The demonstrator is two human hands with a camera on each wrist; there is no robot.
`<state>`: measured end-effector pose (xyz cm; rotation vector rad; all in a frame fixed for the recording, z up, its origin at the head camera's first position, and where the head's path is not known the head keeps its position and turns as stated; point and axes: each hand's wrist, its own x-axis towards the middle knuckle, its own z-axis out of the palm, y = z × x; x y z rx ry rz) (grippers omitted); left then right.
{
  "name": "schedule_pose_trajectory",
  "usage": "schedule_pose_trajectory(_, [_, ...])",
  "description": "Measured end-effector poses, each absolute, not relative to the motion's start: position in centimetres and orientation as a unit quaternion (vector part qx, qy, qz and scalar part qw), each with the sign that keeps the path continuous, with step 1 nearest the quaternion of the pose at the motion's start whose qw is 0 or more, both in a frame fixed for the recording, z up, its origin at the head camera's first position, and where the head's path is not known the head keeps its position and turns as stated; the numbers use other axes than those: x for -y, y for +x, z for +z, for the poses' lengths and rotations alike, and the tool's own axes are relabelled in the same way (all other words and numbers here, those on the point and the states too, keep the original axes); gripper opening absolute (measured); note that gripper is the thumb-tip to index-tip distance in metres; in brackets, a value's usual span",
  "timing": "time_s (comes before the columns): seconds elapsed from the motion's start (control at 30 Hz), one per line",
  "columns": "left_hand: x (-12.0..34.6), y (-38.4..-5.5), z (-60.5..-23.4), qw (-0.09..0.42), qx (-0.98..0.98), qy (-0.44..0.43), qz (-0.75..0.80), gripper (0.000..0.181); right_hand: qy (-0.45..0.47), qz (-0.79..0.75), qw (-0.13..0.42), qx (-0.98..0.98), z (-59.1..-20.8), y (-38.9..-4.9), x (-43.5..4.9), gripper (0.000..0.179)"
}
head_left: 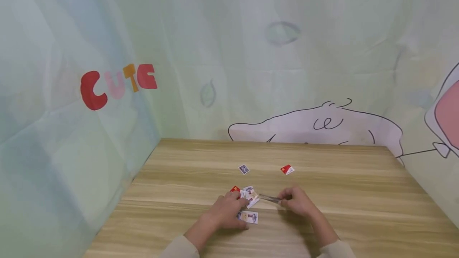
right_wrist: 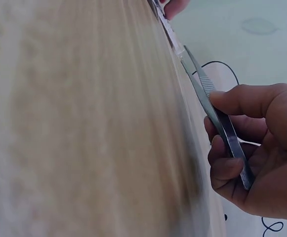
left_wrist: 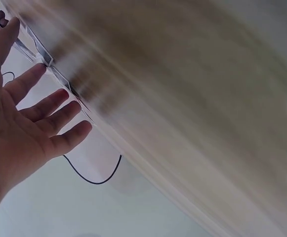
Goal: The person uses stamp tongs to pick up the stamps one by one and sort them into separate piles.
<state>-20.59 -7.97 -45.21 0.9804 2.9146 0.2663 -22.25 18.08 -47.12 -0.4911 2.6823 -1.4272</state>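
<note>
My right hand (head_left: 295, 201) grips a pair of metal tweezers (head_left: 269, 198) between thumb and fingers. The tweezers' tips reach the edge of a small overlapping cluster of stamp-like pictures (head_left: 252, 195). In the right wrist view the two tweezer arms stand slightly apart at the tips. My left hand (head_left: 226, 210) rests with spread fingers over the left side of the cluster, beside a red stamp-like piece (head_left: 235, 189). Below the cluster, partly under that hand, lies another light picture piece (head_left: 250, 217). The left wrist view shows the palm (left_wrist: 15, 123) with fingers extended along the table.
Farther back on the wooden table (head_left: 340, 214) lie a dark white-bordered stamp-like piece (head_left: 244, 169) and a red and white one (head_left: 287, 169). A pale printed cloth backdrop (head_left: 215, 51) rises behind the table and along its sides.
</note>
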Motion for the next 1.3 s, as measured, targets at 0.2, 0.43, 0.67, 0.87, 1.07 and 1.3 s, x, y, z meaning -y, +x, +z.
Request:
schedule_pose_trajectory(0.2, [7.95, -20.58, -45.18, 0.030, -0.945, 0.314, 0.084, 0.062, -0.200, -0.455, 0.053, -0.866, -47.47, -22.67, -18.06, 0.010])
schedule_pose_trajectory(0.43, [8.02, -20.80, -45.38, 0.036, -0.945, 0.314, 0.087, 0.062, -0.230, -0.442, 0.061, -0.865, -47.03, -22.68, -17.67, 0.010])
schedule_pose_trajectory(0.67, [8.10, -20.91, -45.48, 0.041, -0.944, 0.315, 0.094, 0.062, -0.234, -0.428, 0.054, -0.871, -47.08, -22.95, -17.55, 0.012])
schedule_pose_trajectory(0.87, [8.07, -21.04, -45.40, 0.045, -0.943, 0.315, 0.096, 0.061, -0.229, -0.432, 0.058, -0.870, -47.37, -23.23, -17.58, 0.009])
schedule_pose_trajectory(1.07, [8.26, -20.91, -45.27, 0.046, -0.942, 0.314, 0.111, 0.061, -0.228, -0.436, 0.057, -0.869, -47.03, -22.91, -17.91, 0.009])
schedule_pose_trajectory(1.3, [8.57, -20.46, -45.27, 0.031, -0.940, 0.316, 0.124, 0.058, -0.220, -0.464, 0.061, -0.856, -46.55, -22.35, -18.47, 0.011])
